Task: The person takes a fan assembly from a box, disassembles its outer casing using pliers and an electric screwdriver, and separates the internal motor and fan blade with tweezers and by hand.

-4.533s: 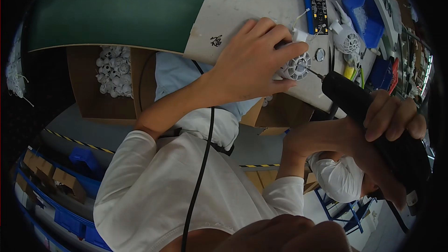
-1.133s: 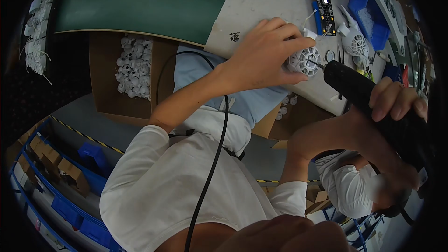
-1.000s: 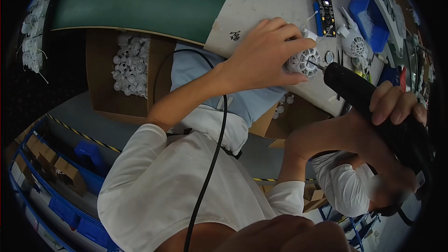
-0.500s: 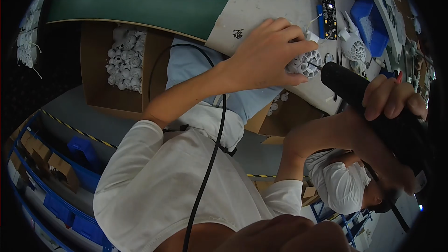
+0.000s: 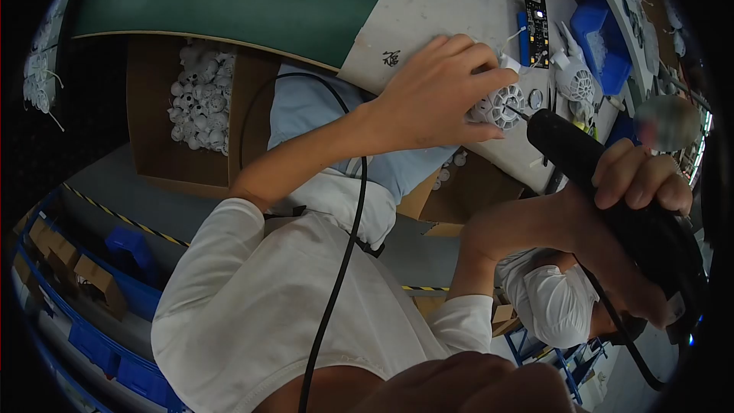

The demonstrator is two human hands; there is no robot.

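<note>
A round white grille part (image 5: 506, 105) is held on the pale worktop (image 5: 428, 0) by my left hand (image 5: 440, 95), its thumb and fingers around the near side. The fingers of my right hand (image 5: 641, 180) wrap round a thick black electric screwdriver (image 5: 569, 145). Its thin bit reaches the middle of the grille; the exact contact is too small to make out. Behind the grille part lies a black circuit board (image 5: 538, 38) with a lit spot, beside a blue piece (image 5: 524, 38). A similar white grille part (image 5: 576, 84) and a small round disc (image 5: 535, 98) lie to the right.
A blue bin (image 5: 600, 42) stands at the back right. Below the green mat (image 5: 229, 0), a cardboard box (image 5: 153, 122) holds several white parts. Another box (image 5: 478, 191) sits under the worktop. A black cable (image 5: 336, 283) crosses my front. Another person's white sleeve (image 5: 558, 302) shows lower right.
The view has shifted a little over the last second. Both hands keep their holds, and the bit stays at the grille. A blurred round shape now shows at the right, above my right hand.
</note>
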